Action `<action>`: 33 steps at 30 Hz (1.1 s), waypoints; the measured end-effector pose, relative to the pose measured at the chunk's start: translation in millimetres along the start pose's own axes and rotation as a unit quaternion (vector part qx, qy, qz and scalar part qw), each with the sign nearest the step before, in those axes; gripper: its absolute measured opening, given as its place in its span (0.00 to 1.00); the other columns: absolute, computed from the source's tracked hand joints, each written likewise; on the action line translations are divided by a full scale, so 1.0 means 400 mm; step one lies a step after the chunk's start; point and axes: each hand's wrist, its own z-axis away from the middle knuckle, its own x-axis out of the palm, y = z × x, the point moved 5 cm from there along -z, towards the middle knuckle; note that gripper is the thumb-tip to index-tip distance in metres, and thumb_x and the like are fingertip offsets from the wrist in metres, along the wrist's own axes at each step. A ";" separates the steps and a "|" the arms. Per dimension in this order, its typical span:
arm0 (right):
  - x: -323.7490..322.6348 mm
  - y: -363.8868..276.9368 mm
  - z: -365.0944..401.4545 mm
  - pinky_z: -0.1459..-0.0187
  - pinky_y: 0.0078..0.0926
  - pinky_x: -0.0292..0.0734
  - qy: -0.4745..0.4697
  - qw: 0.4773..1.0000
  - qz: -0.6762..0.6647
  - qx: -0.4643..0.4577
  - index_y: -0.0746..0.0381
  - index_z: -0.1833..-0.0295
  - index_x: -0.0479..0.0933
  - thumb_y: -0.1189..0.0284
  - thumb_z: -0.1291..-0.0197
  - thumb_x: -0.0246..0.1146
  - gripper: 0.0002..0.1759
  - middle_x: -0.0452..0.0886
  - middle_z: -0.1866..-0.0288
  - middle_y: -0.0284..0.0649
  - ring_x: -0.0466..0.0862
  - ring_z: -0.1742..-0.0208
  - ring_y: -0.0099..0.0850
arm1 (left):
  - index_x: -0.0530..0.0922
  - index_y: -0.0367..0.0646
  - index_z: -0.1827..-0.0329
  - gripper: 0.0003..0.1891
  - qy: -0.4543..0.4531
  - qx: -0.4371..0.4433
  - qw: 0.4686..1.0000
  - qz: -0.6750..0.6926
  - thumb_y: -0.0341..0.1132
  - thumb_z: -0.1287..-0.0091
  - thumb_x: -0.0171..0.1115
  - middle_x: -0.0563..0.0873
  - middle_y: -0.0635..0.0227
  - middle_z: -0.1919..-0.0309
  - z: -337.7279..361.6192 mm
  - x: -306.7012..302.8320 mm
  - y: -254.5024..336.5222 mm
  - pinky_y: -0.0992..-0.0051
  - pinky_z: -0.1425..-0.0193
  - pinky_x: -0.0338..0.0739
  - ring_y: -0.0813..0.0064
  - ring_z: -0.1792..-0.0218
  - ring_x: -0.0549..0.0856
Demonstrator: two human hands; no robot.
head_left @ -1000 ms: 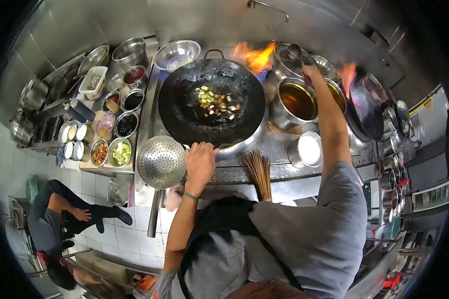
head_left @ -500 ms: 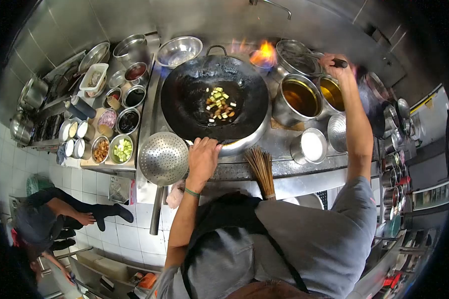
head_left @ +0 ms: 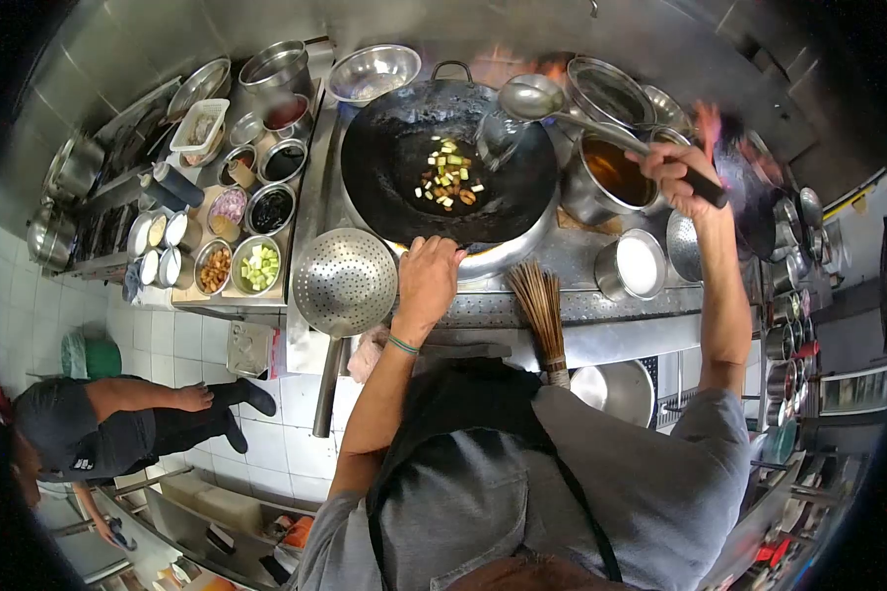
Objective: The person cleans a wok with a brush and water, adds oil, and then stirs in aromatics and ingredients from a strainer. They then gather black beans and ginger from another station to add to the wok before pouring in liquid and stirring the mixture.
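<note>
My right hand [head_left: 682, 179] is closed round the dark grip of a long ladle [head_left: 532, 97]. The ladle's metal bowl is tilted over the right side of a black wok [head_left: 384, 167], and a clear liquid streams from it into the wok. Pale green and brown diced pieces [head_left: 447, 177] lie at the wok's bottom. My left hand [head_left: 428, 278] is closed on the wok's near edge; its fingertips are partly hidden. A perforated strainer [head_left: 345, 281] with a long handle rests just left of that hand.
Right of the wok stand a pot of brown liquid [head_left: 616, 177] and a pot of white contents [head_left: 643, 266]. A bamboo brush [head_left: 540, 315] leans at the front edge. Ingredient tubs, among them green chunks [head_left: 259, 266], fill the left counter. Another person [head_left: 59, 428] is at lower left.
My right hand has brought the ladle from the pots at the back right to over the wok, and liquid now pours. My left hand stays on the wok's edge. The view has shifted slightly.
</note>
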 end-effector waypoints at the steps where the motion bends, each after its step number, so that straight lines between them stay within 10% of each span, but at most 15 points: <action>1: -0.012 0.021 -0.001 0.93 0.15 0.59 0.019 0.999 0.035 -0.006 0.75 0.38 0.64 0.71 0.25 0.52 0.19 0.71 0.66 0.37 0.71 0.83 0.15 | 0.80 0.42 0.63 0.10 -0.002 -0.002 1.000 -0.008 0.40 0.30 0.62 0.82 0.63 0.66 0.000 0.004 -0.002 0.58 0.56 0.73 0.58 0.59 0.79; 6: 0.015 0.081 0.033 0.91 0.18 0.59 0.065 0.890 0.441 -0.091 0.72 0.41 0.75 0.72 0.30 0.58 0.17 0.70 0.81 0.31 0.69 0.89 0.19 | 0.80 0.40 0.64 0.09 0.018 0.009 1.000 -0.008 0.37 0.30 0.62 0.81 0.60 0.67 -0.002 0.000 0.006 0.58 0.56 0.73 0.56 0.61 0.78; 9: -0.012 0.052 0.024 0.89 0.22 0.63 0.123 0.794 0.557 -0.209 0.66 0.58 0.76 0.73 0.34 0.62 0.06 0.74 0.77 0.31 0.71 0.89 0.20 | 0.80 0.40 0.63 0.08 0.019 0.007 1.000 -0.005 0.36 0.30 0.62 0.81 0.58 0.67 -0.003 0.000 0.006 0.58 0.57 0.72 0.55 0.63 0.78; 15: -0.082 -0.134 -0.110 0.77 0.27 0.75 0.206 0.666 0.666 -0.265 0.68 0.59 0.79 0.70 0.42 0.64 0.11 0.82 0.70 0.40 0.82 0.82 0.29 | 0.79 0.41 0.64 0.08 0.019 0.007 1.000 -0.006 0.36 0.30 0.63 0.80 0.59 0.67 -0.002 0.005 0.007 0.58 0.57 0.71 0.55 0.63 0.77; 17: -0.145 -0.213 -0.198 0.69 0.35 0.81 0.273 0.584 0.715 -0.270 0.70 0.58 0.81 0.67 0.45 0.62 0.16 0.85 0.66 0.50 0.86 0.76 0.39 | 0.79 0.41 0.63 0.08 0.019 0.004 1.000 -0.006 0.36 0.30 0.63 0.80 0.60 0.67 -0.003 0.000 0.011 0.57 0.57 0.71 0.54 0.63 0.77; 20: -0.374 -0.369 -0.421 0.69 0.40 0.81 0.393 0.291 0.778 -0.394 0.70 0.63 0.84 0.66 0.47 0.62 0.17 0.85 0.70 0.50 0.86 0.75 0.37 | 0.78 0.42 0.65 0.09 0.015 -0.004 1.000 -0.015 0.38 0.30 0.62 0.80 0.62 0.66 -0.002 0.005 0.010 0.58 0.57 0.71 0.57 0.61 0.77; 23: -0.430 -0.418 -0.490 0.58 0.40 0.82 0.445 0.392 0.748 -0.296 0.71 0.57 0.84 0.65 0.48 0.62 0.20 0.86 0.67 0.55 0.88 0.65 0.48 | 0.78 0.42 0.64 0.09 0.022 -0.004 1.000 -0.009 0.37 0.31 0.63 0.80 0.62 0.66 -0.004 0.000 0.014 0.58 0.58 0.72 0.57 0.61 0.77; 26: -0.470 -0.459 -0.533 0.62 0.36 0.82 0.336 0.697 0.610 -0.168 0.69 0.62 0.84 0.66 0.47 0.63 0.16 0.87 0.65 0.49 0.86 0.66 0.42 | 0.78 0.42 0.64 0.08 0.025 -0.002 1.000 -0.010 0.37 0.31 0.63 0.80 0.62 0.67 -0.004 0.002 0.015 0.59 0.58 0.72 0.57 0.61 0.77; 28: -0.459 -0.431 -0.506 0.72 0.33 0.76 0.207 0.935 0.198 -0.210 0.68 0.61 0.77 0.72 0.43 0.59 0.09 0.80 0.68 0.43 0.79 0.73 0.34 | 0.79 0.41 0.64 0.08 0.026 0.002 1.000 -0.008 0.37 0.31 0.64 0.80 0.62 0.67 -0.006 -0.001 0.016 0.59 0.58 0.72 0.57 0.61 0.78; 30: -0.468 -0.463 -0.495 0.78 0.29 0.70 0.001 0.962 -0.192 -0.195 0.66 0.61 0.71 0.76 0.38 0.54 0.04 0.74 0.72 0.39 0.74 0.77 0.28 | 0.79 0.41 0.64 0.08 0.026 0.003 1.000 -0.007 0.36 0.31 0.64 0.80 0.62 0.67 -0.003 -0.001 0.014 0.60 0.58 0.72 0.57 0.61 0.78; 33: -0.422 -0.492 -0.442 0.79 0.25 0.68 -0.019 0.971 -0.194 -0.137 0.66 0.59 0.66 0.76 0.35 0.52 0.04 0.70 0.70 0.39 0.74 0.76 0.26 | 0.79 0.41 0.63 0.08 0.029 0.000 1.000 -0.009 0.37 0.31 0.64 0.80 0.62 0.67 -0.002 0.000 0.010 0.60 0.58 0.72 0.57 0.61 0.78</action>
